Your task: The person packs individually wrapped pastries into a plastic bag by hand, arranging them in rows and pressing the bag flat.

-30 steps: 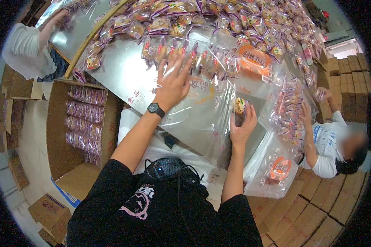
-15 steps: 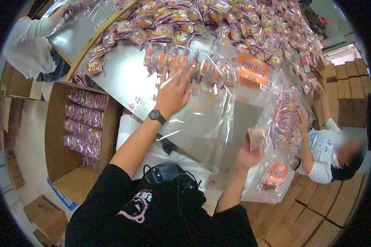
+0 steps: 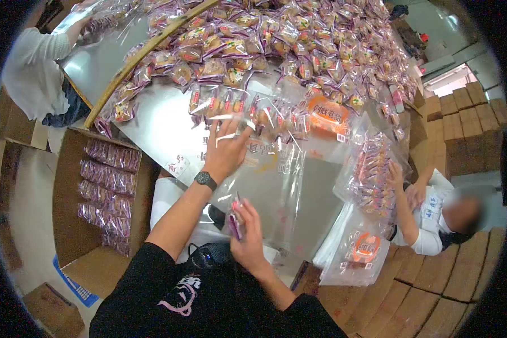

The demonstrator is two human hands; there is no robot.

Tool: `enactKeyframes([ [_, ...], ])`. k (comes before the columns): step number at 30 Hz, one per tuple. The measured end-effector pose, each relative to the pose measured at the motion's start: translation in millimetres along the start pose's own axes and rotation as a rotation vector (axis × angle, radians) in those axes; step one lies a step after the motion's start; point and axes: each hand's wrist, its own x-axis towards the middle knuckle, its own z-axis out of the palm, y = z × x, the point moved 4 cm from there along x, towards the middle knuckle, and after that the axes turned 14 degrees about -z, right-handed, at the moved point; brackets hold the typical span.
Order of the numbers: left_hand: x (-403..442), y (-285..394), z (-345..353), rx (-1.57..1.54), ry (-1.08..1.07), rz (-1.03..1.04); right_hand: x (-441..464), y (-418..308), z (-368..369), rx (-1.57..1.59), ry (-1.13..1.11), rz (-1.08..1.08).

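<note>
A large clear plastic bag (image 3: 267, 174) lies flat on the metal table, with a row of wrapped snack packets (image 3: 273, 121) in its far end. My left hand (image 3: 228, 149) rests on the near side of that row, fingers stretched out, with shiny film over the fingertips. I cannot tell how far the fingers are inside the bag. In my right hand (image 3: 249, 239), close to my body at the bag's near side, is a single wrapped snack packet (image 3: 234, 225) with purple edges.
A big heap of packets (image 3: 298, 39) covers the far table behind a wooden strip (image 3: 146, 56). On the left stands an open carton (image 3: 96, 248) with filled bags. Printed bags (image 3: 357, 253) are stacked at right, beside a co-worker (image 3: 428, 208) handling a filled bag (image 3: 372, 174).
My right hand has moved left with the packet, from beside the co-worker's filled bag to in front of my body. My left hand stays near the row, now with film over its fingertips.
</note>
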Motion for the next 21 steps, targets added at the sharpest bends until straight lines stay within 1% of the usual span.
enactKeyframes([
  [1,0,1,-3,-0.010,0.026,0.009,6,-1,-7,-0.233,-0.022,-0.117],
  [2,-2,3,-6,-0.020,0.050,0.020,14,-2,-17,-0.402,-0.071,-0.166],
  [4,0,6,-7,-0.021,0.098,0.031,34,-15,-19,-0.587,-0.116,-0.118],
  [5,-2,6,-6,-0.026,0.089,0.021,39,-19,-19,-0.677,-0.137,-0.093],
  [8,0,5,-9,0.021,0.058,-0.007,15,-17,-15,-0.456,-0.120,-0.122],
  [11,-1,1,-3,-0.013,0.102,0.025,-33,-9,-19,-0.158,-0.171,-0.412],
  [14,-1,4,-3,-0.043,0.148,0.030,-41,-3,-16,-0.242,-0.127,-0.104],
  [17,-2,7,-12,-0.048,0.146,0.035,-42,31,2,0.188,0.245,0.235],
  [18,-2,7,-14,-0.054,0.143,0.036,-33,35,4,0.257,0.296,0.320],
  [21,-2,10,-19,-0.052,0.137,0.023,0,82,22,0.501,0.716,0.357],
])
